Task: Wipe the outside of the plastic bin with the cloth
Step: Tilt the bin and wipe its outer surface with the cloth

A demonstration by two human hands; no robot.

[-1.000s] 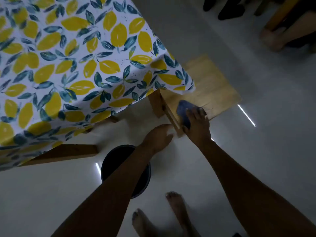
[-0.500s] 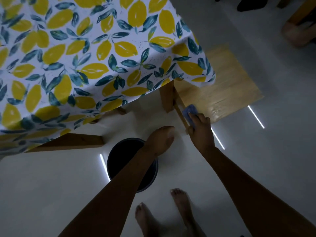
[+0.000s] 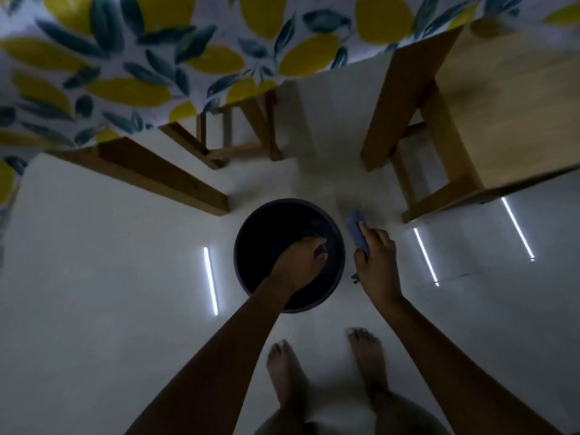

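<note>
I'm looking straight down at a dark round plastic bin (image 3: 251,230) standing upright on the pale floor (image 3: 110,277), mouth facing the camera, so its long axis is running vertically and the outer wall is mostly hiding below the rim. Left hand (image 3: 301,262) is reaching over the mouth, fingers curling down inside near the right part of the rim; I'm reading that as bracing, though whether it's actually gripping the rim I cannot tell. Right hand (image 3: 376,262) is closing around a blue cloth (image 3: 356,229), which is sitting just beside the bin's right side, at or very near the rim; contact is too dim to confirm. So the wall to wipe is lying directly left of the cloth hand, the nearer one for the job. My judgement: the next stroke needs the cloth pressing inward against the right wall and running down or around it. Wooden stool (image 3: 502,120) to the right, lemon-print tablecloth (image 3: 125,58) above, bare feet (image 3: 282,368) below.
</note>
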